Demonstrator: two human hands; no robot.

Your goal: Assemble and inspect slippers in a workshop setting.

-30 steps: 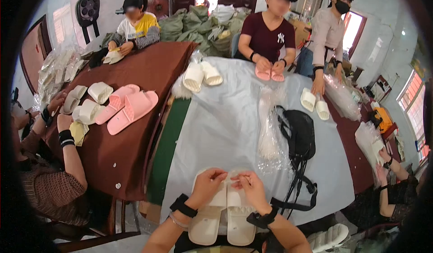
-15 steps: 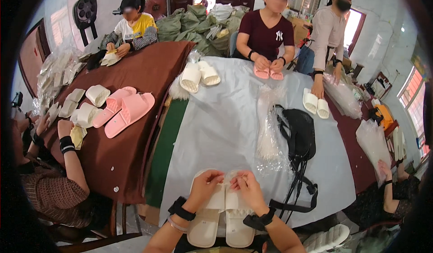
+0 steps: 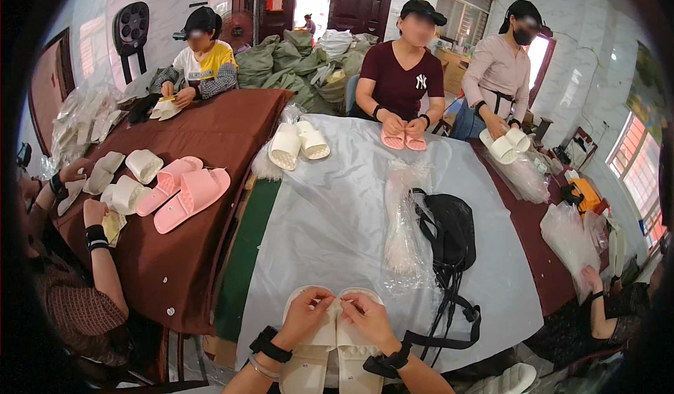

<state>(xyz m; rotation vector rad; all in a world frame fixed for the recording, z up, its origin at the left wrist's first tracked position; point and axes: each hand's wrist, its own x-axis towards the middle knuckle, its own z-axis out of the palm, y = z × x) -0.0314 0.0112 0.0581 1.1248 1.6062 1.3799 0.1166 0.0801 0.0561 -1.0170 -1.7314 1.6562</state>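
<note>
A pair of white slippers [image 3: 305, 366] lies side by side at the near edge of the grey-covered table [image 3: 316, 232], toes pointing away from me. My left hand [image 3: 307, 318] rests over the left slipper's strap, thumb and fingers pinched near its inner side. Close beside it, my right hand [image 3: 366, 318] is pinched over the right slipper's strap. The fingertips nearly meet above the gap between the slippers. Whatever thin thing they hold is too small to make out. Beyond my hands lies a clear plastic bag of thin white strands [image 3: 402, 246].
A black bag with straps [image 3: 453, 232] lies right of the strands. At the far end, white slippers [image 3: 286, 145] stand near a co-worker's pink slippers [image 3: 393, 140]. More pink slippers [image 3: 193, 199] lie on the brown-covered table [image 3: 189, 274] at left. Other people work around both tables.
The co-worker at far right has lifted a pair of white slippers off the table, over the plastic bags. My fingertips have come closer together. The view has shifted slightly.
</note>
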